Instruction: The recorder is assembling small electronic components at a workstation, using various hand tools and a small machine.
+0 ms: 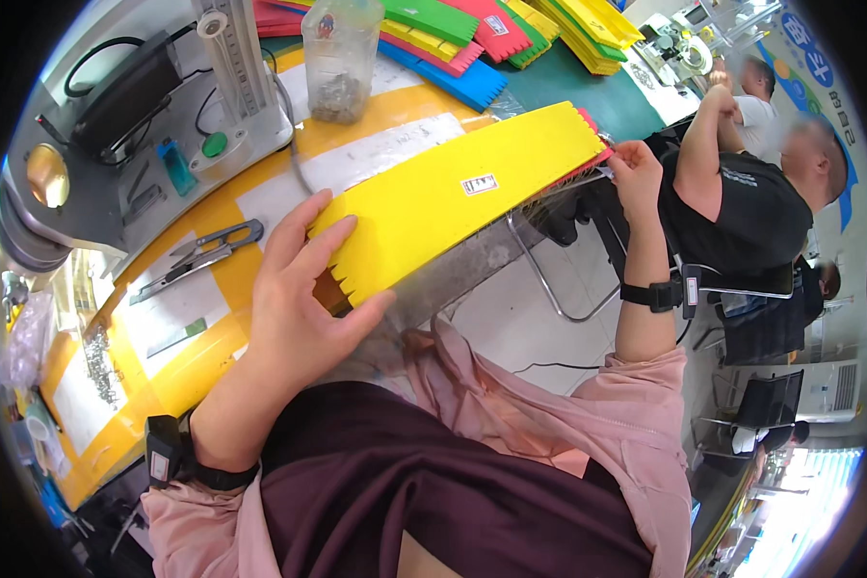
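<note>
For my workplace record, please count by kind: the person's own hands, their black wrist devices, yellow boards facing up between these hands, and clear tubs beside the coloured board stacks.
Own hands: 2 (left hand, right hand)
Black wrist devices: 2
Yellow board: 1
Clear tub: 1
Total: 6

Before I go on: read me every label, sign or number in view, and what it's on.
White label on the yellow strip: too small to read.
Pale label on the red strip: too small to read.
Blue wall sign: large tilted characters, wording not copied.
Print on the black shirt: blurred.
White sheet behind the yellow strip: faint marks, illegible.
</note>
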Demonstrator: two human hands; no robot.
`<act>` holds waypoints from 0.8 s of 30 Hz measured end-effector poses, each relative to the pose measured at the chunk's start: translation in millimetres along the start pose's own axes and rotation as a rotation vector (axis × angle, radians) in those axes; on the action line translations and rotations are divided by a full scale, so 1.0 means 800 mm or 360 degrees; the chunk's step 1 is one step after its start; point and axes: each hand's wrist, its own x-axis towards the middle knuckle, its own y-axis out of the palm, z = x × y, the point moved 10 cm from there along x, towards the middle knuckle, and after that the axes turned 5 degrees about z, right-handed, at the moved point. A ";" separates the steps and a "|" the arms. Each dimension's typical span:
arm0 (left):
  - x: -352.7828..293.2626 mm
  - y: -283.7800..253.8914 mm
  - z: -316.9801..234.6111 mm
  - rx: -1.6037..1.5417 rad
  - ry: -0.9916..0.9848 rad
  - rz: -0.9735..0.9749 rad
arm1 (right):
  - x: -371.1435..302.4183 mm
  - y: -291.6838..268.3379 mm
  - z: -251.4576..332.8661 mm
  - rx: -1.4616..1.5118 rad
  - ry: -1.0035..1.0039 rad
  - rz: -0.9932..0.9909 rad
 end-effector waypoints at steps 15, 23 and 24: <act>-0.003 -0.001 -0.003 0.0024 0.0056 -0.0010 | -0.071 -0.004 0.140 -0.0171 0.0065 0.0344; -0.001 0.000 -0.003 0.0008 0.0061 -0.0011 | -0.043 0.019 0.085 0.0112 -0.0004 -0.0083; -0.002 0.000 -0.003 0.0006 0.0056 -0.0017 | -0.044 0.019 0.084 0.0020 -0.0014 -0.0076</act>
